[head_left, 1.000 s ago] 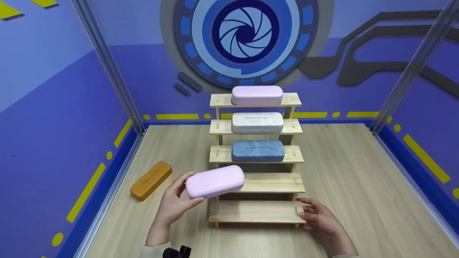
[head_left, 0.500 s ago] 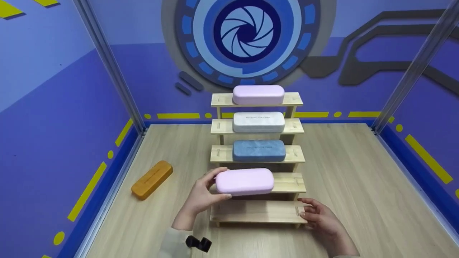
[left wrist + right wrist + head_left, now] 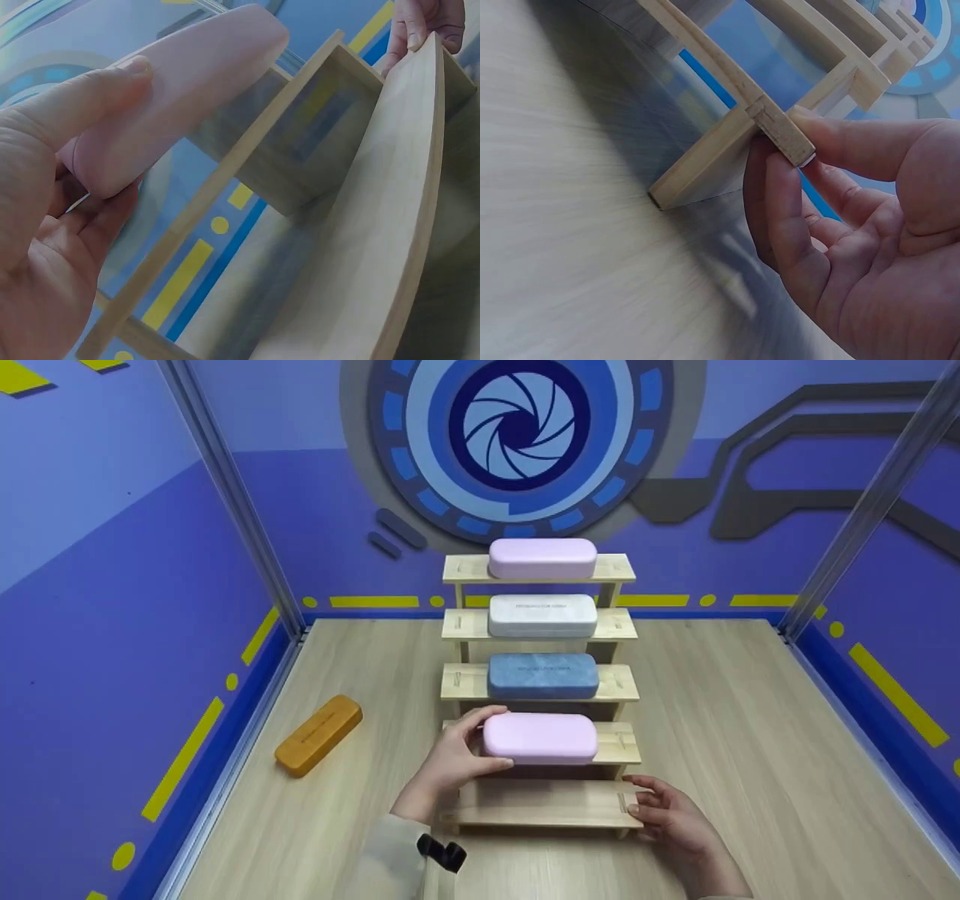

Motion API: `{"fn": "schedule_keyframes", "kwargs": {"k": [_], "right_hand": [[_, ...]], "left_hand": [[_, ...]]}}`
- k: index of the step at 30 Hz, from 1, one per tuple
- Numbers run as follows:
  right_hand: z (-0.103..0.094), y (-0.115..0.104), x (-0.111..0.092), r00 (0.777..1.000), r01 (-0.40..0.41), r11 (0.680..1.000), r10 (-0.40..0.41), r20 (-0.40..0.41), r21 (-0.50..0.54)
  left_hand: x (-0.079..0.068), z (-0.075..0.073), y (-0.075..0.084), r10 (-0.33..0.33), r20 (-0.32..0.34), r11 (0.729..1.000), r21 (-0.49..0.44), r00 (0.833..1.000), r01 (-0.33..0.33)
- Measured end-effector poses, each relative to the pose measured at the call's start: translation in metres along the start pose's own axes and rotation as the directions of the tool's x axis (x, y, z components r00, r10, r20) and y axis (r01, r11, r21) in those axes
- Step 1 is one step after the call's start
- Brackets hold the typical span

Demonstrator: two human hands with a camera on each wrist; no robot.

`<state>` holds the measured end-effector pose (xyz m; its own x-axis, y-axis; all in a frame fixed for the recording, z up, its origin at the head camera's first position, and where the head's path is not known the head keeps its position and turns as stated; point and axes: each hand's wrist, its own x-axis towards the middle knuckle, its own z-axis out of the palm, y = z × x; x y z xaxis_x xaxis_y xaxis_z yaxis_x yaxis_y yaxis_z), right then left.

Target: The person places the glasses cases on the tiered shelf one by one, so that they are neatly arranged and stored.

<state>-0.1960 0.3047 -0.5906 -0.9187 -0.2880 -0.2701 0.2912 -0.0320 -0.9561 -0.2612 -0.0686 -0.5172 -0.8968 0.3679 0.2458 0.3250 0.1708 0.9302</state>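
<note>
My left hand point(image 3: 459, 757) grips the left end of a pink glasses case point(image 3: 540, 737), thumb along the front and fingers behind. The case lies level right over the second-lowest step of a wooden tiered shelf point(image 3: 544, 802); in the left wrist view, the pink case point(image 3: 187, 90) shows close by that step's edge. At the shelf's lower right corner my right hand point(image 3: 675, 819) pinches the end of the bottom board, thumb on top and fingers beneath, as the right wrist view shows of that board end point(image 3: 780, 131).
Higher steps bear a blue glasses case point(image 3: 543, 676), a white one point(image 3: 543, 616) and another pink one point(image 3: 543, 559) at the top. An orange-brown case point(image 3: 319, 736) lies slanted on the table point(image 3: 360, 660) to the left. Purple panels point(image 3: 187, 585) enclose the table.
My left hand has carried the pink case rightward from the shelf's left side to the second-lowest step, and its tilt has levelled out. My right hand keeps its pinch on the bottom board.
</note>
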Motion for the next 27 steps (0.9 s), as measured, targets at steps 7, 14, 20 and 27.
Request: {"fn": "schedule_keyframes", "kwargs": {"k": [7, 14, 20, 27], "right_hand": [[0.0, 0.0, 0.0, 1.0, 0.003, 1.0, -0.003, 0.0, 0.007], [0.0, 0.001, -0.001, 1.0, 0.007, 1.0, -0.007, -0.008, 0.007], [0.0, 0.001, -0.001, 1.0, 0.017, 1.0, -0.017, 0.001, 0.003], [-0.002, 0.002, -0.001, 0.999, 0.029, 0.999, -0.028, 0.024, -0.014]], "left_hand": [[0.007, 0.005, -0.003, 0.002, -0.002, 0.995, 0.096, 1.0, -0.001], [0.011, 0.004, -0.001, -0.012, 0.016, 0.991, 0.133, 1.0, 0.009], [0.014, 0.002, -0.001, -0.032, 0.05, 0.971, 0.239, 0.998, 0.019], [0.016, 0.002, -0.001, -0.028, 0.074, 0.957, 0.289, 0.997, 0.005]]}}
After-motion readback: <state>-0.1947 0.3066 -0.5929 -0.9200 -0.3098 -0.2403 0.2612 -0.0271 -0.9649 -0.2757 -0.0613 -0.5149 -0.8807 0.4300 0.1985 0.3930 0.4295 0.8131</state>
